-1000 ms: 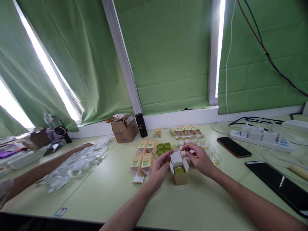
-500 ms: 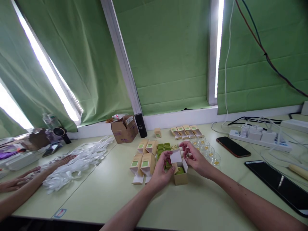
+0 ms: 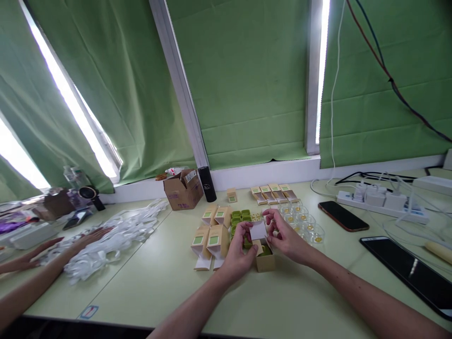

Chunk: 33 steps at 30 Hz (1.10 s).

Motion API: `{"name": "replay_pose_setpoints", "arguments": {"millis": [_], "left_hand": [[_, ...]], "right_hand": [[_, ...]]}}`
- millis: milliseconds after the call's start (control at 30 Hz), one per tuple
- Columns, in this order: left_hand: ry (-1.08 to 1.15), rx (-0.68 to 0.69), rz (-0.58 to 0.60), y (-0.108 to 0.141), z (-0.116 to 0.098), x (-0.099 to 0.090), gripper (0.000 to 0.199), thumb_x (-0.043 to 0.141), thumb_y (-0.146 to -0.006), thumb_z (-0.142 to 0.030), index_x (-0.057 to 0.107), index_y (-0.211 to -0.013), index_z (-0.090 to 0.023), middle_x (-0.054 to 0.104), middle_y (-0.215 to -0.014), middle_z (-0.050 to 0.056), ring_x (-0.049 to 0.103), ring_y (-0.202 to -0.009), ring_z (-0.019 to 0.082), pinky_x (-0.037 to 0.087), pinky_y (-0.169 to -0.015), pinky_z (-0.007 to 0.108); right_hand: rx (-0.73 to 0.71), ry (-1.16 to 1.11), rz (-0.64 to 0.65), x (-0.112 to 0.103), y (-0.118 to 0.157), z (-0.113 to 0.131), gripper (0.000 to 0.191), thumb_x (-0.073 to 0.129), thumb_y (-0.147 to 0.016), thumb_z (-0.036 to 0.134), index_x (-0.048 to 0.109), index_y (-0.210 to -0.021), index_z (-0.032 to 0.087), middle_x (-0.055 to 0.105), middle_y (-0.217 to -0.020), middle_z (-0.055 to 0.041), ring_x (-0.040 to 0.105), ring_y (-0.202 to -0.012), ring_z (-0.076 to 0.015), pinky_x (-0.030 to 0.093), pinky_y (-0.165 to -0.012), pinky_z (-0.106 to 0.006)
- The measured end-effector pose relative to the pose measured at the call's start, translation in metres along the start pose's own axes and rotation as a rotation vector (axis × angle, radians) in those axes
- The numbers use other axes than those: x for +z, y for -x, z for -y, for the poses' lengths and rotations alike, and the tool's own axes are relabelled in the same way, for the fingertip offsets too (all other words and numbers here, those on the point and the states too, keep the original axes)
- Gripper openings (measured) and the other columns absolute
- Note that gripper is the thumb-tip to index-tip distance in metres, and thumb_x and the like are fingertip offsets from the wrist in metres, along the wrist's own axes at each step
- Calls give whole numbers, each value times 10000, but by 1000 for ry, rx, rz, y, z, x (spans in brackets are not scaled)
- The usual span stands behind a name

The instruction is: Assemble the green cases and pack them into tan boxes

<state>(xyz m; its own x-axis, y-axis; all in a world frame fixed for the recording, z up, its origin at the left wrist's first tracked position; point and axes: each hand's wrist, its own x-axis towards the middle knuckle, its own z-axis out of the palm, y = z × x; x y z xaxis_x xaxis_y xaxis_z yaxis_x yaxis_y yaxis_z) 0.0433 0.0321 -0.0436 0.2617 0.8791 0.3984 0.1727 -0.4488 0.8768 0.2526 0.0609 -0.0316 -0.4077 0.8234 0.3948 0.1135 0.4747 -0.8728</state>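
Observation:
A small kraft cardboard box (image 3: 266, 263) stands on the table with its lid flap (image 3: 258, 230) raised, white on the inside. Something green (image 3: 264, 252) shows in its mouth. My left hand (image 3: 241, 249) is closed on the left side of the box, thumb at a side flap and fingers by the lid. On the right, my right hand (image 3: 282, 235) has its fingers bent at the box's right edge and flap. Behind the hands lie several green square pieces (image 3: 240, 215), partly hidden. Open kraft boxes with green labels (image 3: 217, 240) stand to the left.
Clear plastic cups with yellow centres (image 3: 310, 228) sit to the right, near a phone (image 3: 343, 215) and a tablet (image 3: 406, 270). A carton (image 3: 183, 190) and black bottle (image 3: 206, 184) stand behind. Another person's hands (image 3: 93, 235) rest on white straps (image 3: 116, 240) at left.
My right hand has come slightly lower and closer to the box, its fingers now over the right flap. My left hand stays in place. The other person's nearer-edge hand has shifted slightly.

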Motion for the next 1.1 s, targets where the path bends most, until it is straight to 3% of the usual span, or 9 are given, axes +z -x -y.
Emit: {"name": "replay_pose_setpoints", "arguments": {"millis": [467, 667, 933, 1100], "left_hand": [[-33, 14, -13, 1, -7, 0, 447, 683, -850, -173, 446, -1226, -215, 552, -1084, 63, 523, -956, 189, 460, -871, 321], [-35, 51, -50, 3, -4, 0, 486, 681, -841, -133, 399, -1223, -233, 558, -1094, 55, 543, -970, 181, 468, -906, 335], [-246, 145, -31, 1, -10, -2, 153, 639, -862, -148, 572, -986, -205, 606, -988, 53, 549, -920, 203, 455, -856, 342], [-305, 191, -34, 1, -11, -3, 124, 631, -850, -125, 588, -933, -207, 643, -969, 60, 558, -894, 213, 441, -836, 346]], "right_hand": [[15, 137, 7, 10, 3, -6, 531, 597, -871, 164, 386, -1343, 287, 517, -983, 13, 552, -701, -133, 462, -630, -275], [-61, 217, -26, 8, 3, -5, 404, 609, -846, 150, 476, -1209, 269, 526, -998, 0, 534, -700, -139, 432, -604, -277], [-169, 328, -29, 5, 2, 5, 300, 580, -767, 64, 561, -1004, 246, 538, -884, 4, 486, -673, -158, 350, -575, -277], [-274, 330, -6, -3, 4, 11, 273, 524, -763, 58, 586, -952, 246, 533, -813, -2, 479, -684, -178, 327, -582, -288]]}}
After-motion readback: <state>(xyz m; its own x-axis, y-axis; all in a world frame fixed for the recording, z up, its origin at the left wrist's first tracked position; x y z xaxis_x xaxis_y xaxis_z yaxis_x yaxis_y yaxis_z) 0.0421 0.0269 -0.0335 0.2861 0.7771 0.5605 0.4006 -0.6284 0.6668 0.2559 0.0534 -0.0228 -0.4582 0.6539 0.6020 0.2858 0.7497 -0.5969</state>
